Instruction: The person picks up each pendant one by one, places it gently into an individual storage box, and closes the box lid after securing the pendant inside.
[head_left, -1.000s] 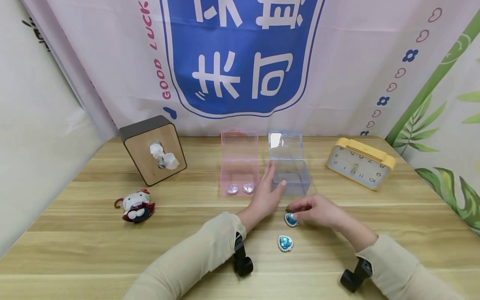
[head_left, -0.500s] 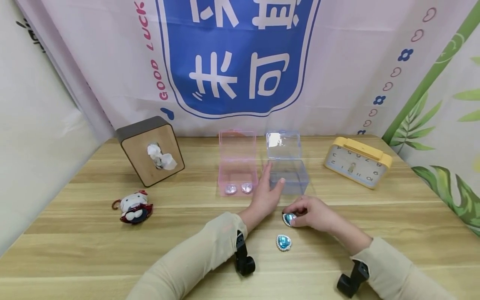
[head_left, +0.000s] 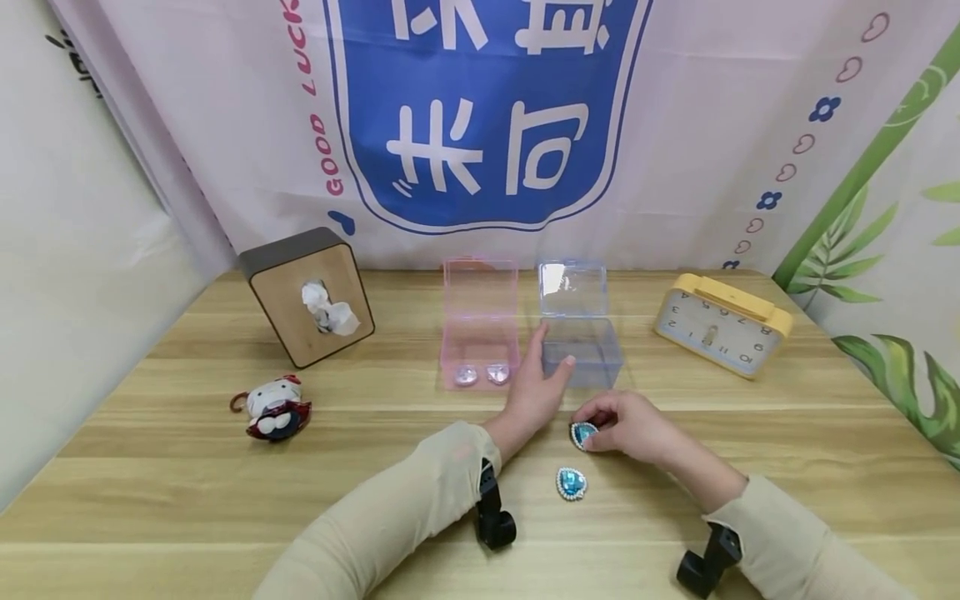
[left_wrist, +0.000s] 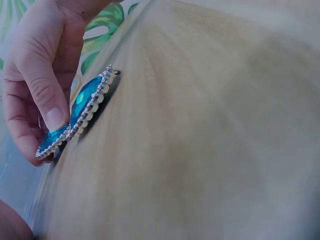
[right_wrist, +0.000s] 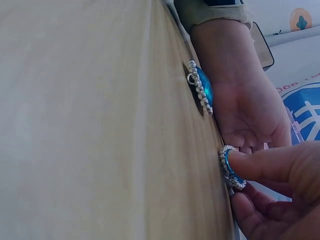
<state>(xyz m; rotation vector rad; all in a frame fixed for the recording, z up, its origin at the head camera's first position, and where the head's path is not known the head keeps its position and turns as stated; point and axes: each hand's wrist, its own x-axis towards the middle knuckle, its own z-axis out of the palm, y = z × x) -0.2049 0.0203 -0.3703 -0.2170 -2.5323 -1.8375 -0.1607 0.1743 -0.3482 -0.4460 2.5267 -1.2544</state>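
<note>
My right hand [head_left: 632, 427] pinches a blue gem pendant [head_left: 582, 434] with a beaded silver rim between thumb and fingers, low over the table. A second blue gem pendant [head_left: 572, 483], drop-shaped with a small ring at its tip, lies flat just nearer to me. My left hand [head_left: 534, 392] rests with fairly straight fingers along the left side of a clear blue box [head_left: 588, 360], its thumb by the front wall. The box's lid [head_left: 573, 288] stands raised. In the right wrist view, the thumb presses the held pendant's [right_wrist: 232, 167] blue face.
Left of the blue box is a clear pink box [head_left: 480, 333], lid raised, with two pale gems [head_left: 466, 375] inside. A tissue box [head_left: 311, 300] and a small cat-like figure [head_left: 277, 408] stand at left. A yellow clock [head_left: 722, 325] stands at right.
My right thumb and fingers have come together on the farther pendant, turning it slightly. My left hand stays by the blue box, and the nearer pendant has not moved.
</note>
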